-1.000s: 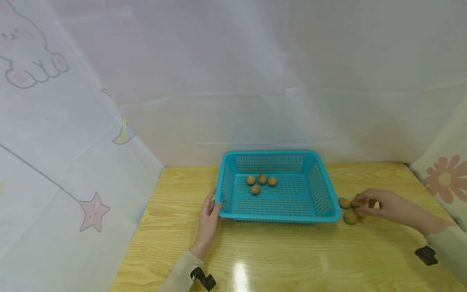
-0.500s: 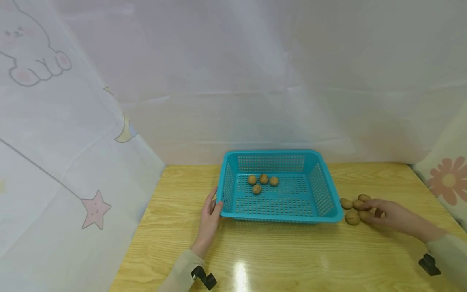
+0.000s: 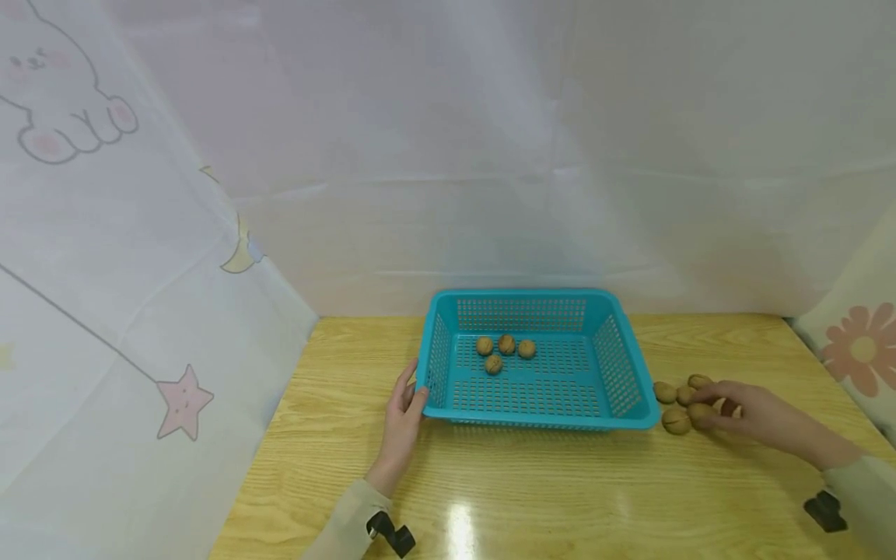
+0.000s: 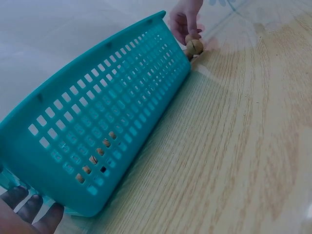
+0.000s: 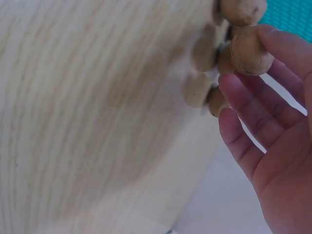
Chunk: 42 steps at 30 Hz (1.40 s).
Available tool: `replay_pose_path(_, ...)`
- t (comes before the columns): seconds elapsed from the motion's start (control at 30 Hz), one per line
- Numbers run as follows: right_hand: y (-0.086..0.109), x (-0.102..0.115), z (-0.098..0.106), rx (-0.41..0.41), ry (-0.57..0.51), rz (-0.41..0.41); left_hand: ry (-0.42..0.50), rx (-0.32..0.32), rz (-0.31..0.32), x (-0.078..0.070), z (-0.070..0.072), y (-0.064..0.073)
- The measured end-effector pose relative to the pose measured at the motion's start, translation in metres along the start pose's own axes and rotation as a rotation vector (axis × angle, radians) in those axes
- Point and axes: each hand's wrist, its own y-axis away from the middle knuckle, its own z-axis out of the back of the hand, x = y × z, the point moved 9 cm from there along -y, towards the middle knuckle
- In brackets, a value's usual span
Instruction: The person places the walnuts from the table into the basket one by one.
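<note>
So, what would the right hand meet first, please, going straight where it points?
Beyond the walnut it touches, the right hand would likely meet the neighbouring walnuts, before the blue basket; depth is unclear.

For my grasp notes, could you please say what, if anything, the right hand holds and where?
The right hand pinches a walnut by its sides, between thumb and fingers.

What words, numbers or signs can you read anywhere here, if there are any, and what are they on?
None: I can't find any readable words, numbers, brands or signs.
The blue basket, walnuts and table show no lettering.
The cloth has only drawings, like a star and a flower.
The black wrist pieces are too small to check.
</note>
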Motion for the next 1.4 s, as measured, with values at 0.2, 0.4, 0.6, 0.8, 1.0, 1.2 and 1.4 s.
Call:
replay_pose_path(0.2,-0.001,0.010,0.014,-0.021,0.019,0.008,0.005,0.002,-0.003,-0.002,0.000,0.001)
replay_pose_path(0.4,-0.004,0.028,0.028,-0.060,0.073,0.094,0.005,-0.001,0.003,-0.002,0.000,0.001)
replay_pose_path(0.6,-0.013,0.050,0.044,-0.095,0.125,0.138,0.002,-0.001,-0.005,-0.003,0.001,0.000)
replay_pose_path(0.8,-0.024,0.069,0.053,-0.069,0.178,0.111,0.009,0.011,-0.014,-0.003,0.001,-0.001)
replay_pose_path(1.0,-0.040,0.090,0.062,-0.076,0.218,0.191,0.004,0.017,-0.027,-0.003,0.000,0.000)
replay_pose_path(1.2,-0.063,0.111,0.063,-0.002,0.206,0.161,-0.018,0.021,-0.048,-0.003,-0.001,0.000)
replay_pose_path(1.4,-0.092,0.130,0.056,0.119,0.190,0.090,-0.007,0.017,-0.029,-0.003,-0.001,0.000)
